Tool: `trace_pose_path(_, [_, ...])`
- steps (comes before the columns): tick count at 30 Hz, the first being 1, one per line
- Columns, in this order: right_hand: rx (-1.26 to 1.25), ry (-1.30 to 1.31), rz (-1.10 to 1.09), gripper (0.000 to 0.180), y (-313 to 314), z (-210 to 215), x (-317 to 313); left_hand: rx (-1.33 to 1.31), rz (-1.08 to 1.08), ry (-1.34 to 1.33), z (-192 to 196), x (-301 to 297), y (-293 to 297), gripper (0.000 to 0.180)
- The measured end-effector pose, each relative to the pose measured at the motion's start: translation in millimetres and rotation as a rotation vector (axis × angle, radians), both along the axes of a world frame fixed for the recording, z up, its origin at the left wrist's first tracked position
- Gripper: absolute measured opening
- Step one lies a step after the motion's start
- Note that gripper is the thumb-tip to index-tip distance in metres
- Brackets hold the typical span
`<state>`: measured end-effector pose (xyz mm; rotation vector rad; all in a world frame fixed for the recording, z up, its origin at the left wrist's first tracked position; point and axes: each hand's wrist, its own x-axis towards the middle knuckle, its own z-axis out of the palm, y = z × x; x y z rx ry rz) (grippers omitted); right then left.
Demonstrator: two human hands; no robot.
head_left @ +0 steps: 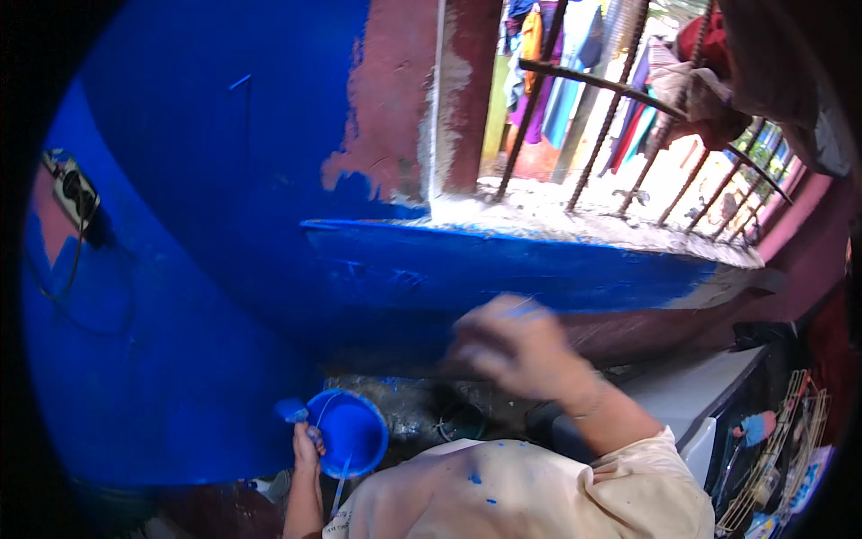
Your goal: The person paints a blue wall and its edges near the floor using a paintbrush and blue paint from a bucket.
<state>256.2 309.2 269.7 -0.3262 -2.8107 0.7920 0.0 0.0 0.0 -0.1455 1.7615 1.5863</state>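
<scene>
The small blue paint pot [348, 432] is gripped low by the left hand [305, 446], near the blue wall [206, 180], while the blurred right hand [514, 349] looks closed, on what cannot be told, so paint could be spilled if the pot is tipped.

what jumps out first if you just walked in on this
The fresh blue wall fills the left and centre, with a patch of old red paint left bare beside the barred window at upper right. Low in the middle, the left hand holds a small blue paint pot, while the right hand, blurred, is raised under the blue window ledge.
</scene>
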Motion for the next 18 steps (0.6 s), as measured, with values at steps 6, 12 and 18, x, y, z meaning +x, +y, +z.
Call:
trace_pose_path(6, [-0.183,-0.154,0.308,0.074,-54.4,-82.1,-78.0,-0.007,0.009,0.054,13.2,3.7,25.3,0.038])
trace_pose_path(12, [-0.164,-0.185,0.462,0.082,-108.3,-133.8,-129.9,-0.034,0.13,-0.019,36.1,8.4,39.3,0.043])
trace_pose_path(18, [-0.253,-0.104,0.403,0.06,-132.1,-165.6,-147.5,0.088,0.149,-0.016,27.5,13.5,37.7,0.035])
